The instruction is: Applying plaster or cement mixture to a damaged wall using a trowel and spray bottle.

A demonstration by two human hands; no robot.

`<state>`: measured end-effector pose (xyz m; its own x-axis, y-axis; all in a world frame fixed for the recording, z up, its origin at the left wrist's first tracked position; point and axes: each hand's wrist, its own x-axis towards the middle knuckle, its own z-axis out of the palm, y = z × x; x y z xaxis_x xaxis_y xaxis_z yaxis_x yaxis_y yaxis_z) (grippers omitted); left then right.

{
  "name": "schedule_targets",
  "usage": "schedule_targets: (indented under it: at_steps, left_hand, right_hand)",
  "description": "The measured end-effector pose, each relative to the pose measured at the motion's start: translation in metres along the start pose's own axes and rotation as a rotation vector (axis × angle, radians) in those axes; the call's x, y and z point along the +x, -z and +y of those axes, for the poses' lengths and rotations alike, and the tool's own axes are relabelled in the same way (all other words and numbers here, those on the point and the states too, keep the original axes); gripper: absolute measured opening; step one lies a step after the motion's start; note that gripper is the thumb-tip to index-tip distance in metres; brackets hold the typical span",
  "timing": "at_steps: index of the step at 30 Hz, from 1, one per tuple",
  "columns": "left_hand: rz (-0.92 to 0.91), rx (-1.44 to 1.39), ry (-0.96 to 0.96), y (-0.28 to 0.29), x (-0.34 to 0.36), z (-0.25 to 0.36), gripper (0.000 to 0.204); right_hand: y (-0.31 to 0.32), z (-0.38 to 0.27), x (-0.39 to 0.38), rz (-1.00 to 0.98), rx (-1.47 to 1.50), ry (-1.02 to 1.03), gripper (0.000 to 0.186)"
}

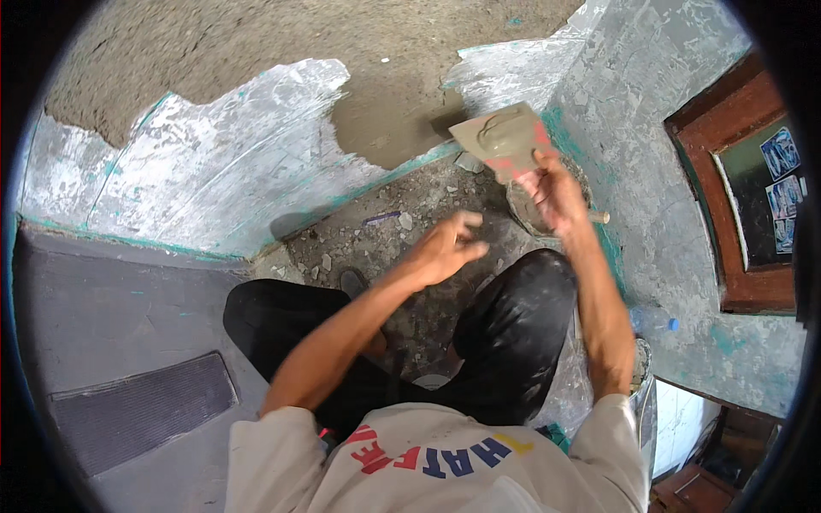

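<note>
My right hand (554,190) grips the near edge of a thin flat spreader plate (492,132), tilted and smeared with wet grey-brown plaster, with red patches showing. Beneath that hand stands a round bucket (517,214), its contents mostly hidden by the hand. A short pale handle (601,217) sticks out at the bucket's right side. My left hand (443,248) hangs over the floor between my knees, slightly blurred, fingers apart and holding nothing. Ahead, a smooth damp plaster patch (376,124) runs down the wall between areas of old whitish paint.
Rubble and broken flakes (405,221) litter the floor along the wall base, near a thin purple strip (381,218). A clear bottle with a blue cap (654,321) lies by the right wall. A wood-framed window (727,205) is at right; a grey ledge (128,325) lies left.
</note>
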<state>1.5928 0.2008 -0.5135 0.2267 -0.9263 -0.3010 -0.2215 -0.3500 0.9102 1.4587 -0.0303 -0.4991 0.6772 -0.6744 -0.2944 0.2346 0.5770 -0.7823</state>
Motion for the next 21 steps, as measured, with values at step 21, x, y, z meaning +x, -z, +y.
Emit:
schedule_targets:
  at_steps: [21]
  left_hand:
    - [-0.56,1.186,-0.282,0.014,-0.143,-0.004,0.032]
  right_hand:
    - [-0.035,0.241,0.063,0.193,0.089,-0.256,0.035]
